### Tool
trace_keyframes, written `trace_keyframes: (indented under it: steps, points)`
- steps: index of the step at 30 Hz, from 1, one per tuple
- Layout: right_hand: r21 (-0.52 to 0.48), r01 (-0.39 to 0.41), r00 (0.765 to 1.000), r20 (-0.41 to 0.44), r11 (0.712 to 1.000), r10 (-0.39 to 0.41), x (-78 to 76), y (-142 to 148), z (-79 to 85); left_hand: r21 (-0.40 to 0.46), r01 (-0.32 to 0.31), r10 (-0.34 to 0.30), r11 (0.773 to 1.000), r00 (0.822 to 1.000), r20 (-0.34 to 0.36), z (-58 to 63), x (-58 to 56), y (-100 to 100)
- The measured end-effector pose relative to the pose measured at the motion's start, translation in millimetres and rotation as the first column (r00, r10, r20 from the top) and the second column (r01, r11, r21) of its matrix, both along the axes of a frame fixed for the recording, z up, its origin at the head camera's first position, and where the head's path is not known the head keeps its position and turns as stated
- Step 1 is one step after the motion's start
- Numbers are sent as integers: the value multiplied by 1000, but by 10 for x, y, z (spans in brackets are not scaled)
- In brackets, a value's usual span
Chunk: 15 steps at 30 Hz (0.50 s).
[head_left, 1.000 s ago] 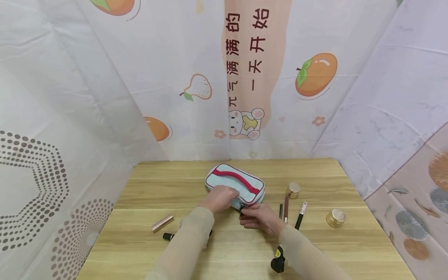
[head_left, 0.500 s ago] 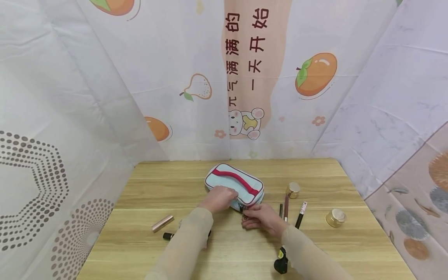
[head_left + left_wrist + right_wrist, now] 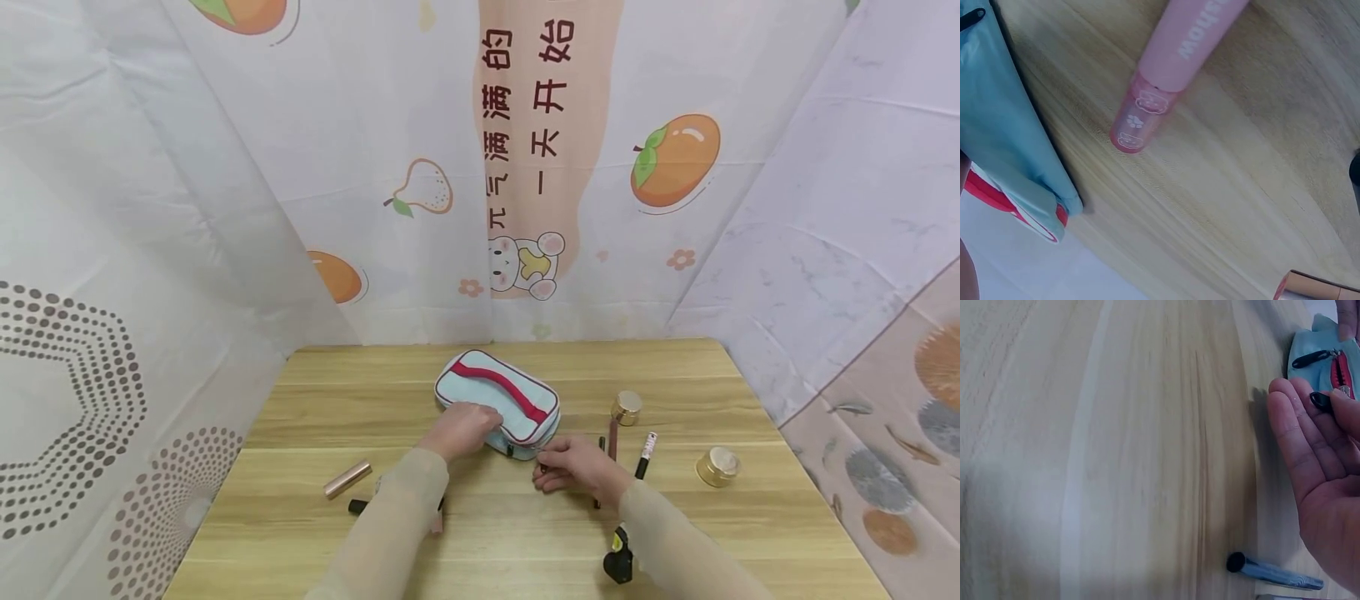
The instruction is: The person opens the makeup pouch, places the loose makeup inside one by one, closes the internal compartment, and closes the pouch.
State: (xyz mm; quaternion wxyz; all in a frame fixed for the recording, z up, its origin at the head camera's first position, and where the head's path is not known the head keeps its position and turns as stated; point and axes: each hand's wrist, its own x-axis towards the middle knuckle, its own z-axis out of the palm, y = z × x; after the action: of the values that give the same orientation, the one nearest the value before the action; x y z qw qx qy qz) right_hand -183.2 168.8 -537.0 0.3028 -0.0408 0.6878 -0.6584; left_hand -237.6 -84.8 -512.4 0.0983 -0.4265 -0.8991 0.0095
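While printed curtains close off the back and both sides, the wooden surface spreads beneath our sleeves, its far edge near the rear cloth. Toward that far side, around the middle, we have the pale blue bag, lying at a slant with its red handle uppermost. Our left grip holds the bag at its near side; our right grip, just beside the near right corner, pinches a black zip pull between thumb and finger.

Smaller things lie scattered about us: one gold jar and a second gold jar to the right, a pink tube apart from the bag, a rose-gold tube farther left, and a pen and thin pencil near our right grip.

Down at the red zip, a dark slit shows between the pinched pull and another pull. Working this zip is, we judge, the step in hand. To do it well, we should brace the bag firmly, draw low and in line with the zip, and ease round the corner. As the bag looks soft and light, a hard tug would probably drag it across the surface; an even pull should suit it better.
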Motion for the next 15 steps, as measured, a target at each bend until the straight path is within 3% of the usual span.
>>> trace_keyframes:
  steps: [10, 15]
  points:
    - [27, -26, 1000, -12, 999, 26, -57, 94, -4, -44, 10, -12, 999, 1000, -29, 2, 17, -31]
    - [29, -42, 999, -25, 999, 43, -87, 144, -21, -66, 12, -13, 998, 1000, -7, 23, 27, -44]
